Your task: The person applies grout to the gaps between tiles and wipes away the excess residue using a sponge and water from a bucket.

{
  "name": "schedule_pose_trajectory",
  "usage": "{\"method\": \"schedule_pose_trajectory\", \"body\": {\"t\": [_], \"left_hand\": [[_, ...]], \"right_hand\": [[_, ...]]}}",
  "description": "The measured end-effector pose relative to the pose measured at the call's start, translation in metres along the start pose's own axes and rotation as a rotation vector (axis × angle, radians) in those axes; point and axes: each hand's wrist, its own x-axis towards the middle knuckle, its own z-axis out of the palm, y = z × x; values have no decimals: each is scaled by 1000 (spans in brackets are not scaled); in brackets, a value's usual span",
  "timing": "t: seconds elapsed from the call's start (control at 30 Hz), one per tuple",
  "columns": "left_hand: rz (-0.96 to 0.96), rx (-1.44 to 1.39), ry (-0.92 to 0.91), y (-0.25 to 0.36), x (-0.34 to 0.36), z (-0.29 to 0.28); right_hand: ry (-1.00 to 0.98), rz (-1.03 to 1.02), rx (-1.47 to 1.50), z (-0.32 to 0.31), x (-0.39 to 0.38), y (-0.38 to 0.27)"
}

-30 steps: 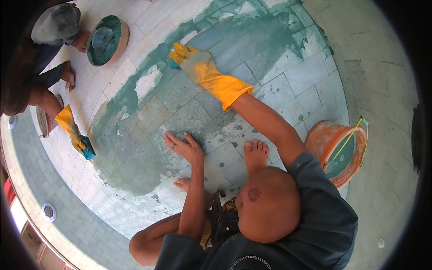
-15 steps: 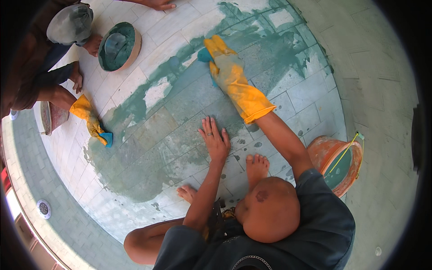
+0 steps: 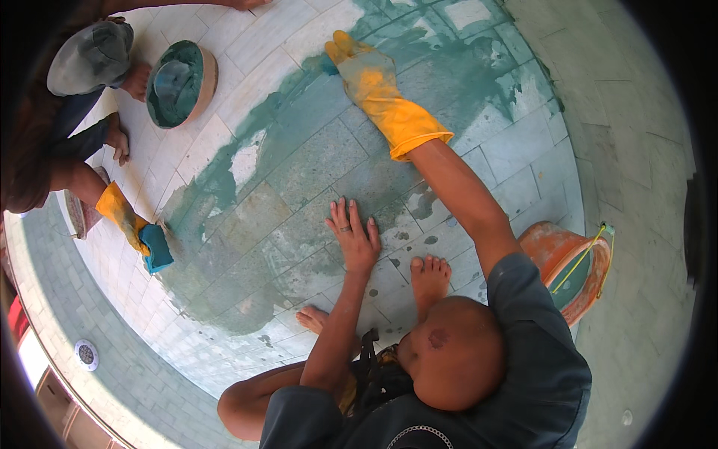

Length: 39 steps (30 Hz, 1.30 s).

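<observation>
My left hand point(image 3: 355, 239), bare and with a ring, rests flat on the tiled floor point(image 3: 318, 161), fingers spread. Reaching far forward, my right hand point(image 3: 370, 82) wears a yellow rubber glove smeared grey-green. Its fingers press a blue sponge point(image 3: 329, 67) against the tiles; the glove hides most of the sponge. Wet green grout point(image 3: 280, 101) is smeared in a broad band around the right hand, and a thinner grey-green film covers the tiles near my left hand.
At the left, another person's yellow-gloved hand point(image 3: 123, 217) holds a blue sponge point(image 3: 155, 248). Near that person stand a basin point(image 3: 209, 86) of green grout and a reddish bucket point(image 3: 84, 209). An orange bucket point(image 3: 542, 243) with greenish liquid stands at my right. My bare foot point(image 3: 430, 280) is beside my left hand.
My gloved right hand has slid farther away and slightly left with the sponge. My left hand stays in place. The other person's gloved hand has moved left and nearer, its sponge now more visible.
</observation>
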Motion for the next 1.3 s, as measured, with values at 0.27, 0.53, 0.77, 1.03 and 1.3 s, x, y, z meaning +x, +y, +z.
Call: {"method": "schedule_pose_trajectory", "body": {"t": [0.27,0.53,0.77,1.03,1.3], "left_hand": [[83,22,1,0,2,1],[94,80,10,-11,-4,-5],[80,91,13,-3,-3,-2],[93,75,34,-5,-4,-5],[76,58,12,4,-1,-2]], "right_hand": [[70,394,-318,-90,2,155],[-10,255,215,-87,-41,-43],[-340,34,458,-67,-42,-98],[-230,509,103,-117,-43,-10],[-388,502,-44,-146,-48,-56]]}}
